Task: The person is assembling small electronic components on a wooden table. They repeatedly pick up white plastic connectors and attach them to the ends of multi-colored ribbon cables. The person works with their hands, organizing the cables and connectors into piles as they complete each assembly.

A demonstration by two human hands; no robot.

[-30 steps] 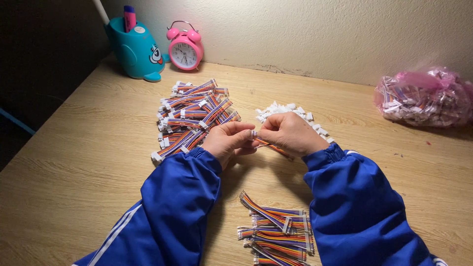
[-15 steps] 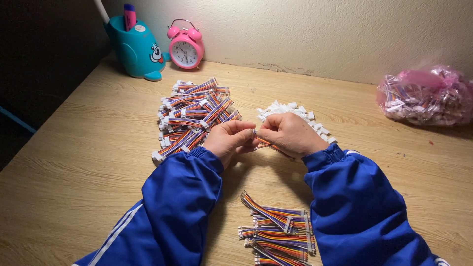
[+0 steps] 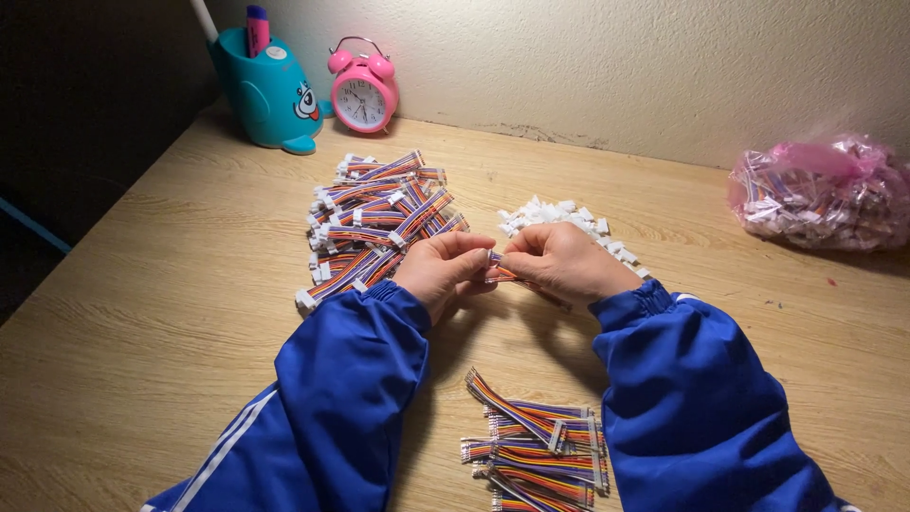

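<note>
- A pale wooden tabletop (image 3: pixel 171 313) meets a cream wall; a teal penguin-shaped pen holder (image 3: pixel 265 90) and a pink twin-bell alarm clock (image 3: pixel 363 92) stand at upper left.
- At frame centre, the left hand (image 3: pixel 444 270) and right hand (image 3: pixel 559 263) together pinch a short multicoloured ribbon cable (image 3: pixel 500 273), fingertips pressed together on its end.
- Risk: the small white plastic connector housing is barely visible; a skewed push may bend wires.
- Risk: the heap of white housings (image 3: pixel 559 220) just behind the right hand may scatter if brushed.
- Risk: the cable piles at centre left (image 3: pixel 370 223) and bottom centre (image 3: pixel 540 450) may mix if a blue sleeve (image 3: pixel 332 398) sweeps them.
- A clear bag of parts (image 3: pixel 820 194) lies well apart at right.
</note>
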